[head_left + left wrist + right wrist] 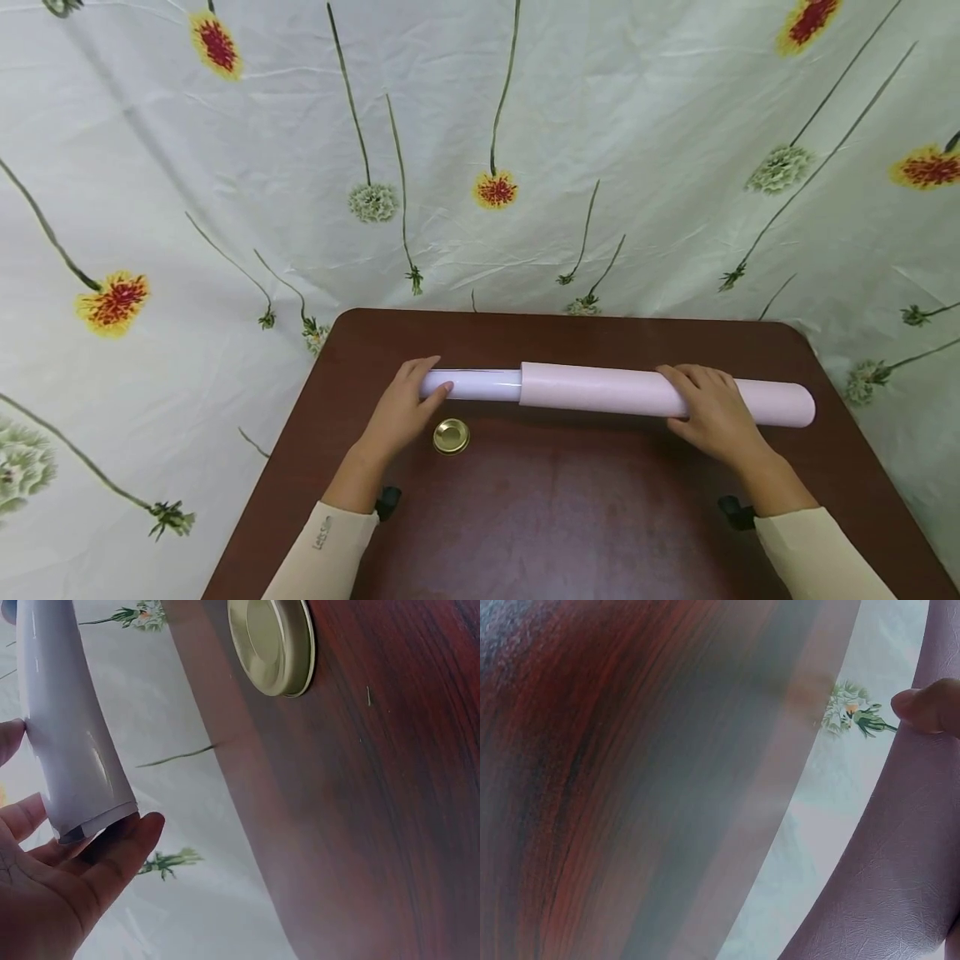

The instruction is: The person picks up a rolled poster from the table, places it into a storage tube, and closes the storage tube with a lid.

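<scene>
A long pale pink tube (600, 389) lies crosswise over the far part of the table, with a narrower glossy white roll (483, 384) sticking out of its left end. My right hand (712, 412) grips the tube right of its middle; in the right wrist view only a thumb (928, 707) and part of the tube (885, 847) show. At the roll's free end, my left hand (397, 410) holds it between thumb and fingers. The left wrist view shows the overlapping edge of the white roll (75, 735) at its hollow end, with fingertips close around it.
A round gold lid (451, 437) rests on the dark reddish-brown table (570, 508), just nearer than the left hand. Behind the table hangs a pale cloth (450, 242) printed with flowers. Both wrists carry dark straps.
</scene>
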{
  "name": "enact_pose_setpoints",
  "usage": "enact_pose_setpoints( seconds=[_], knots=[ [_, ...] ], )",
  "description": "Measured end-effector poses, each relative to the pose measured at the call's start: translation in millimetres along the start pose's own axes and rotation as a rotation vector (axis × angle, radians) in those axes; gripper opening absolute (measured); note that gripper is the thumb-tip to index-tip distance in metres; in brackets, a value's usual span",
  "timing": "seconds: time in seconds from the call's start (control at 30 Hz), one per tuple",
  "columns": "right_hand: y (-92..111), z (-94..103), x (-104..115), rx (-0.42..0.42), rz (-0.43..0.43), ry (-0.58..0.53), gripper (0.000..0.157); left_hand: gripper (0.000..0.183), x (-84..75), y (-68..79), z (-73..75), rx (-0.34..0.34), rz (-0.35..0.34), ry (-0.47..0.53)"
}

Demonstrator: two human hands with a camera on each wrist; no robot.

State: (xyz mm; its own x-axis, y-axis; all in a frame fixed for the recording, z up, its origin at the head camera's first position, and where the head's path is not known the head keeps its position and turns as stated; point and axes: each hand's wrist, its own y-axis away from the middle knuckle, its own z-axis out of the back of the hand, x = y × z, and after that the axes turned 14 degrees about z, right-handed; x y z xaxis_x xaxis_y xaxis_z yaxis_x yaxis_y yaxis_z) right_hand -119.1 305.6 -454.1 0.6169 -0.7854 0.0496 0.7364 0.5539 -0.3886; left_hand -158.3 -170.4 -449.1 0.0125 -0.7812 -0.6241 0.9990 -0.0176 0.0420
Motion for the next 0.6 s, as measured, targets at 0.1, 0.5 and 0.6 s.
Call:
enact_pose_setpoints(
  seconds=[0.1, 0.5, 0.6],
  knots=[
    [0.7, -0.8, -0.2, 0.01, -0.006, -0.001, 0.085, 0.057, -0.9, 1.0, -0.3, 0.001, 0.0, 0.018],
    [0.1, -1.4, 0.6, -0.012, 0.002, -0.005, 0.085, 0.047, -4.9, 2.6, -2.5, -0.009, -0.004, 0.047],
    [-0.8, -1.9, 1.3, -0.012, 0.002, -0.007, 0.085, 0.046, -6.1, 2.8, -3.0, -0.001, 0.0, 0.054]
  ],
)
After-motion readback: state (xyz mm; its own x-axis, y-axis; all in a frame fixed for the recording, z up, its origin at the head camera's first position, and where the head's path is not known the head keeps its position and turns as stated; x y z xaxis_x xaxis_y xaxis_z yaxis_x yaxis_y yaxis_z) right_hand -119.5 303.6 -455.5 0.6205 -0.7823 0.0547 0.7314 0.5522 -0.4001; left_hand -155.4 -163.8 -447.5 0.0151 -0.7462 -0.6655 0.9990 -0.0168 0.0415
